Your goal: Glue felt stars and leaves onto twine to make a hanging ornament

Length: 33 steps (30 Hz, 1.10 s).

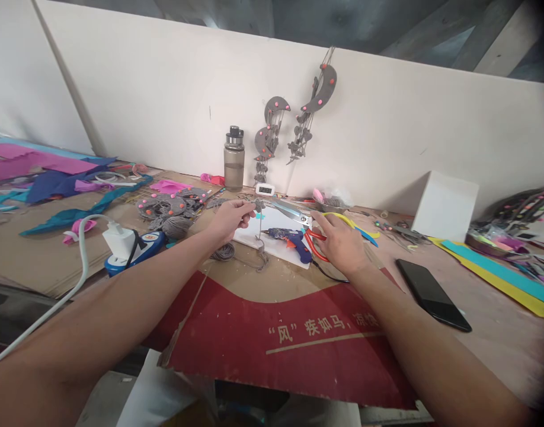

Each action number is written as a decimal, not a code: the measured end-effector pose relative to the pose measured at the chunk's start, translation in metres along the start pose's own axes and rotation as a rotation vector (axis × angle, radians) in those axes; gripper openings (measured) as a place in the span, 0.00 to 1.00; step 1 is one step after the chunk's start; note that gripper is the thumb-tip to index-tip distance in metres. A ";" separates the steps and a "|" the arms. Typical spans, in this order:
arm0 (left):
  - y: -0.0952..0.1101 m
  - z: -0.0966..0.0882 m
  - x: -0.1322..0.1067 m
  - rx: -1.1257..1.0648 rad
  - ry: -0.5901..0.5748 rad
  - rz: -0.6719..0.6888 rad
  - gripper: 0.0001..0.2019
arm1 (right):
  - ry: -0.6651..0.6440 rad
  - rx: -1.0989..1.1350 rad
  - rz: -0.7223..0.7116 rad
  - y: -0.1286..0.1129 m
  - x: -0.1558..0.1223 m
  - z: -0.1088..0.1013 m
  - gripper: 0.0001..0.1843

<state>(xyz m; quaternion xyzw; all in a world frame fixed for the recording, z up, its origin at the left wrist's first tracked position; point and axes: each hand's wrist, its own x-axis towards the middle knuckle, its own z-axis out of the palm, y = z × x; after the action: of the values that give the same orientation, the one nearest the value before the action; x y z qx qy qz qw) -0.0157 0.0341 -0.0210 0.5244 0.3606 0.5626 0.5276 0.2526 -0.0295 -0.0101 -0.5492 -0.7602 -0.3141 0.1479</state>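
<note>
My left hand point(233, 220) is closed in a pinch on a small grey felt piece point(258, 204). A strand of grey yarn point(260, 228) hangs down from it. My right hand point(341, 240) grips red-handled scissors point(293, 212), whose metal blades point left toward the felt piece. Whether the blades touch anything I cannot tell. Below them, a blue glue gun point(283, 235) lies on a white board point(278, 256). A ball of grey yarn point(223, 252) rests under my left hand, and loose yarn trails beside it. Behind my right hand lies a yellow and blue tool point(354, 224).
A water bottle point(234, 163) and a small digital clock point(265, 190) stand at the back. Grey moon-shaped hangings point(323, 89) are on the wall. At left are a power strip point(154, 244) and decorated grey pieces point(165, 207); at right, a phone point(432, 293). Red-printed cardboard point(272, 332) covers the front edge.
</note>
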 end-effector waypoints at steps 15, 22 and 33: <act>-0.004 -0.005 0.001 0.135 -0.104 0.067 0.13 | 0.016 -0.030 -0.119 0.004 -0.001 -0.001 0.32; -0.003 -0.004 0.000 0.108 -0.107 0.049 0.12 | 0.020 -0.019 -0.143 0.003 -0.002 -0.001 0.31; -0.005 -0.003 -0.001 0.113 -0.113 0.049 0.13 | -0.037 0.038 -0.125 0.000 -0.003 -0.003 0.33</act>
<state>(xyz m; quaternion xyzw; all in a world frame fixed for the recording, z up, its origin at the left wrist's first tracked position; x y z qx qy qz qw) -0.0182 0.0345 -0.0263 0.5930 0.3485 0.5235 0.5028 0.2531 -0.0336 -0.0098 -0.5035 -0.8013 -0.2981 0.1244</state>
